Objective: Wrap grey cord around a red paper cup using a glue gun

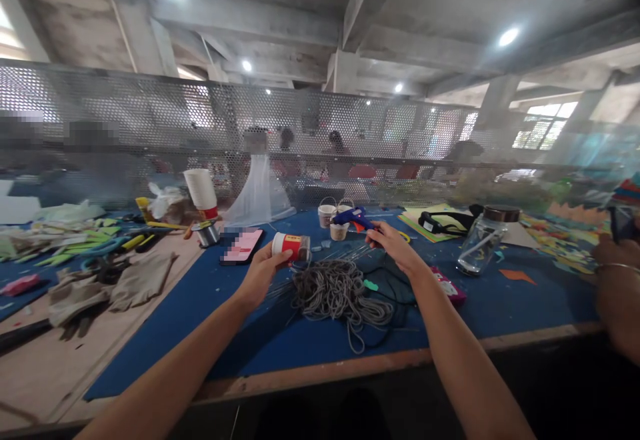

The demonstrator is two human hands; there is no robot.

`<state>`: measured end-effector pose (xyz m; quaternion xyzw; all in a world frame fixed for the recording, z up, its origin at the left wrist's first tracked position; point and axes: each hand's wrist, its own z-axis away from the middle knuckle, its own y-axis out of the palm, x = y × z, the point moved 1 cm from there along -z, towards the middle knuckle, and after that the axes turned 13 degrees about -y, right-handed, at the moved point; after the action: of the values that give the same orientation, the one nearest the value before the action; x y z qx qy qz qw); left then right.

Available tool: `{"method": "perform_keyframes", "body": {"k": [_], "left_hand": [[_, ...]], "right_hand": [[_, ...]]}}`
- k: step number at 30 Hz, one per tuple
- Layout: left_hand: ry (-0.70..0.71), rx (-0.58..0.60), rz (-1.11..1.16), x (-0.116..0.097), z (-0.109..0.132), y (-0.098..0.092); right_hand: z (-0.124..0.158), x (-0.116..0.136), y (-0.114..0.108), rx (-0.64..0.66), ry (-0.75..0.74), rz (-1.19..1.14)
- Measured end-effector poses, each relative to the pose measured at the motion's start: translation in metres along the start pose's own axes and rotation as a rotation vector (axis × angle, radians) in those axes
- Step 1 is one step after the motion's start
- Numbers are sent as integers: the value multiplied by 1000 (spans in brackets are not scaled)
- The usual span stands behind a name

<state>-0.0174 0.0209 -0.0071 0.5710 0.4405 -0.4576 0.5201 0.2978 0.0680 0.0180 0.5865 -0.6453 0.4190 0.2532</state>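
Note:
My left hand (pixel 263 271) is closed round a small paper cup (pixel 290 246), red and white, held on its side above the blue mat. My right hand (pixel 393 241) reaches forward and grips the handle of a blue glue gun (pixel 351 217), which stands beside two small rope-wrapped cups (pixel 333 221). Between my forearms lies a tangled heap of grey cord (pixel 340 293), with thin metal wires beside it.
A phone (pixel 243 245) and a stack of paper cups (pixel 201 193) sit left of centre. A glass jar (pixel 481 243) lies on the right. Gloves (pixel 120 283) and green scraps cover the left side. Another person's hand (pixel 613 250) is at the right edge. A perforated metal screen (pixel 150 120) closes the back.

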Motion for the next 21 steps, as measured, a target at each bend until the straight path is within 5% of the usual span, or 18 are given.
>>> {"method": "perform_keyframes", "body": {"k": [9, 21], "left_hand": [[-34, -20, 25, -1, 1, 1], [-57, -20, 108, -3, -2, -1]], "right_hand": [[4, 15, 21, -86, -119, 5], [14, 31, 51, 1, -199, -2]]}}
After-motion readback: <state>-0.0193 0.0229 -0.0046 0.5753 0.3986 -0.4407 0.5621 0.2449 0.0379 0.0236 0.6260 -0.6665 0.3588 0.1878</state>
